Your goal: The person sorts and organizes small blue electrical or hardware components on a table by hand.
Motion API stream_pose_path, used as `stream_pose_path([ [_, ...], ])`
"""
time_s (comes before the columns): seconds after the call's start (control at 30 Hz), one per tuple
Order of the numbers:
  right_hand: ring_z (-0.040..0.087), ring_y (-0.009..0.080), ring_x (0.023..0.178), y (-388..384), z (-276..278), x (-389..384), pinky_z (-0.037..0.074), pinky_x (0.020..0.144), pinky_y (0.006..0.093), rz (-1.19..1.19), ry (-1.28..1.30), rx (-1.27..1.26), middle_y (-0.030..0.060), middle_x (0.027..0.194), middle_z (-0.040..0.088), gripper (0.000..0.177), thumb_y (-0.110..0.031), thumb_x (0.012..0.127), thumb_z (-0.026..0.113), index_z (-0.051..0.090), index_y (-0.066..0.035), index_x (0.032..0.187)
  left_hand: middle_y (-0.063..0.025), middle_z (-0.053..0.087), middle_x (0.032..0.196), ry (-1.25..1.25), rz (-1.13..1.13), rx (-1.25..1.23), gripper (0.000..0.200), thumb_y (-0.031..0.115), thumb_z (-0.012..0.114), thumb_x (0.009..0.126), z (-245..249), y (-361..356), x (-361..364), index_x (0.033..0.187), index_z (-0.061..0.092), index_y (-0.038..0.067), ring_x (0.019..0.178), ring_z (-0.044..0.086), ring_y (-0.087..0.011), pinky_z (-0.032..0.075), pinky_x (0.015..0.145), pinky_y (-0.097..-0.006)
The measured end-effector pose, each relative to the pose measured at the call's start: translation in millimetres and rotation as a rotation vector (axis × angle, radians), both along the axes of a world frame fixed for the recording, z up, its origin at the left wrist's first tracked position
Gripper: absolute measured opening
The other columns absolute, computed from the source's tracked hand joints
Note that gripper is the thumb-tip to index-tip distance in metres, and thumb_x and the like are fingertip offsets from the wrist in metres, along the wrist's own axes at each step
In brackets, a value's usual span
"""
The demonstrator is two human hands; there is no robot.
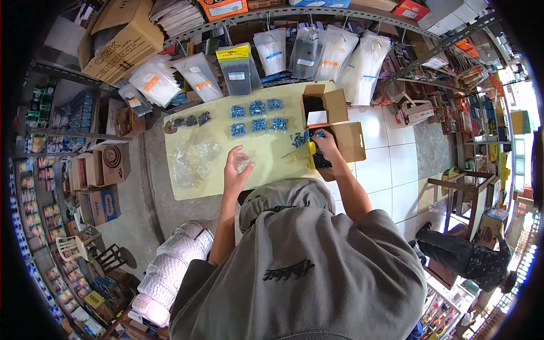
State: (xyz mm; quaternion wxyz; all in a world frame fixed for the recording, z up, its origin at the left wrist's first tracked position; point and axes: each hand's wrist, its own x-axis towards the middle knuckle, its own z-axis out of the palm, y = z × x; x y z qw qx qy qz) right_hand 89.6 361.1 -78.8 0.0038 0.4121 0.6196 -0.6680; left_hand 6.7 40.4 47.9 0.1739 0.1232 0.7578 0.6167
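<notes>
My left hand (234, 170) is curled around a small clear plastic bag (245, 165) above the middle of the table. At the open cardboard box (354, 141) on the table's right side, my right hand (325, 144) pinches some small blue pieces (320, 134); their exact kind is too small to tell. A loose pile of similar blue pieces (297, 140) lies just left of the box. Beside that hand is a yellow object (311, 148), partly covered. Several filled bags of blue pieces (258, 124) are laid out in two rows farther back.
Empty clear bags (195, 161) spread over the table's left part, with small dark bags (188, 120) behind them. A second open box (324, 105) holds black contents. Packs of cable ties (334, 54) hang along the back. Rope rolls (175, 266) stand at left; another person (473, 258) carries a box at right.
</notes>
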Motion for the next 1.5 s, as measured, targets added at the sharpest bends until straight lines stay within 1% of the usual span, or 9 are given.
stream_pose_path([
  [0.03, 0.056, 0.0161, 0.064, 0, 2, 1, 0.047, 0.056, 0.0298, -0.003, 0.001, 0.0, 0.0038, 0.079, 0.06, 0.021, -0.011, 0.079, 0.064, 0.062, -0.002, 0.099, -0.0039, 0.058, 0.094, -0.009, -0.002, 0.02, 0.056, 0.001, 0.07, 0.076, 0, 0, 0, 0.127, 0.047, 0.009, 0.092, 0.055, -0.014, 0.044, 0.087, -0.03],
  [0.1, 0.05, 0.0139, 0.057, 3, 1, 4, 0.041, 0.049, 0.0269, -0.259, 0.009, -0.413, 0.0016, 0.075, 0.055, 0.017, -0.018, 0.081, 0.063, 0.058, -0.008, 0.095, -0.0039, 0.058, 0.093, -0.017, -0.008, 0.039, 0.056, 0.001, 0.07, 0.076, 0, 0, 0, 0.127, 0.047, 0.009, 0.092, 0.055, -0.0141, 0.044, 0.087, -0.0301],
  [0.2, 0.049, 0.0144, 0.055, 11, -7, 5, 0.04, 0.048, 0.0263, -0.32, 0.026, -0.654, 0.0006, 0.075, 0.053, 0.018, -0.021, 0.08, 0.062, 0.056, -0.011, 0.095, -0.0038, 0.058, 0.094, -0.032, -0.013, 0.024, 0.056, 0.002, 0.07, 0.076, 0, 1, -1, 0.127, 0.047, 0.009, 0.093, 0.055, -0.0142, 0.044, 0.088, -0.0301],
  [0.6, 0.054, 0.017, 0.054, -13, 33, -6, 0.043, 0.046, 0.029, -0.659, 0.21, -0.752, 0.0022, 0.071, 0.06, 0.022, -0.035, 0.091, 0.049, 0.057, -0.015, 0.084, -0.0042, 0.057, 0.095, 0.0, -0.037, 0.022, 0.057, 0.001, 0.07, 0.076, 6, -3, -4, 0.128, 0.047, 0.008, 0.094, 0.055, -0.0148, 0.044, 0.089, -0.031],
  [0.8, 0.048, 0.0129, 0.049, -14, 29, -3, 0.031, 0.039, 0.0231, -0.587, 0.304, -0.746, -0.0029, 0.063, 0.052, 0.028, -0.034, 0.095, 0.042, 0.05, -0.017, 0.075, -0.0033, 0.055, 0.096, -0.047, -0.027, 0.046, 0.059, 0.002, 0.072, 0.075, 1, -7, -1, 0.129, 0.047, 0.009, 0.093, 0.052, -0.0141, 0.044, 0.085, -0.0297],
  [1.03, 0.044, 0.0103, 0.045, -14, 14, -6, 0.027, 0.032, 0.0211, -0.613, 0.321, -0.685, -0.0008, 0.063, 0.049, 0.022, -0.029, 0.095, 0.041, 0.045, -0.016, 0.078, -0.0032, 0.055, 0.096, -0.041, -0.013, 0.046, 0.059, 0.002, 0.072, 0.075, 3, -13, 1, 0.128, 0.048, 0.009, 0.093, 0.052, -0.0148, 0.044, 0.085, -0.03],
  [1.2, 0.042, 0.0068, 0.047, -8, 23, 1, 0.025, 0.033, 0.0177, -0.589, 0.389, -0.975, 0.001, 0.067, 0.05, 0.019, -0.029, 0.094, 0.044, 0.045, -0.018, 0.079, -0.0031, 0.055, 0.096, -0.036, -0.004, 0.051, 0.059, 0.002, 0.072, 0.075, 3, -18, 0, 0.128, 0.048, 0.009, 0.093, 0.052, -0.0149, 0.043, 0.085, -0.0298],
  [1.3, 0.04, 0.0052, 0.045, -7, 31, 4, 0.026, 0.031, 0.0158, -0.568, 0.382, -1.023, 0.0062, 0.075, 0.054, 0.019, -0.031, 0.094, 0.046, 0.048, -0.017, 0.082, -0.003, 0.055, 0.096, -0.052, -0.002, 0.05, 0.058, 0.001, 0.072, 0.075, 3, -20, 2, 0.127, 0.048, 0.009, 0.093, 0.052, -0.0147, 0.043, 0.086, -0.0298],
  [1.5, 0.04, 0.0056, 0.048, -6, 43, 8, 0.024, 0.033, 0.0157, -0.535, 0.458, -1.14, 0.0043, 0.077, 0.052, 0.016, -0.03, 0.093, 0.049, 0.046, -0.019, 0.082, -0.0026, 0.055, 0.096, -0.075, -0.016, 0.053, 0.057, 0.0, 0.071, 0.075, 1, -21, 3, 0.127, 0.048, 0.009, 0.093, 0.052, -0.0141, 0.042, 0.086, -0.0298],
])
